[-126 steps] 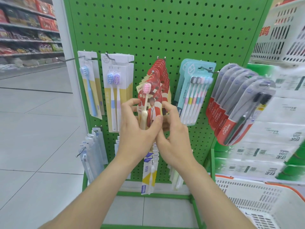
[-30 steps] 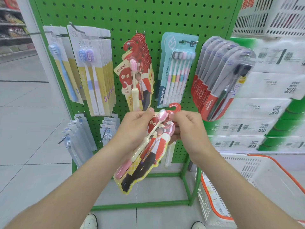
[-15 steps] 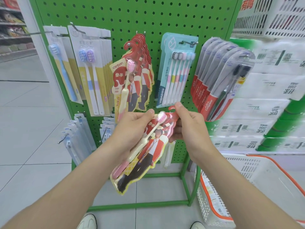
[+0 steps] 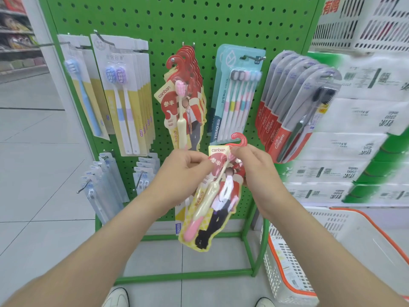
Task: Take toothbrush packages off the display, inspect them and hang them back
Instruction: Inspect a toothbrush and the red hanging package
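A: Your left hand (image 4: 183, 171) pinched the left edge of the toothbrush pack (image 4: 223, 196), with its fingers curled on it. The pack was off the green board (image 4: 221, 23). It sat between your two hands and dangled down below them.

B: Your right hand (image 4: 254, 171) pinched the top of the pack, just under its red hook (image 4: 240, 138).

A: What could have gone wrong? The pack looked long and floppy. If one pinch had slipped, it could have swung away or dropped to the floor (image 4: 44, 173).

B: The other red packs (image 4: 188, 103) hung crowded together, up above your left hand. If you had pushed the hook in there, you could have knocked one loose.

A: Now the counting. You held one pack, with one brush (image 4: 212, 189) in it.

B: Up and left of your left hand was a one-brush blue pack (image 4: 81, 91). Next to it were the two-brush packs (image 4: 124, 96), but I could not count them.

A: Above your right hand was a teal pack (image 4: 234, 100) with five or six brushes. Up and right of that hand were about six gray-and-red packs (image 4: 287, 107). Below it was one basket (image 4: 332, 229).
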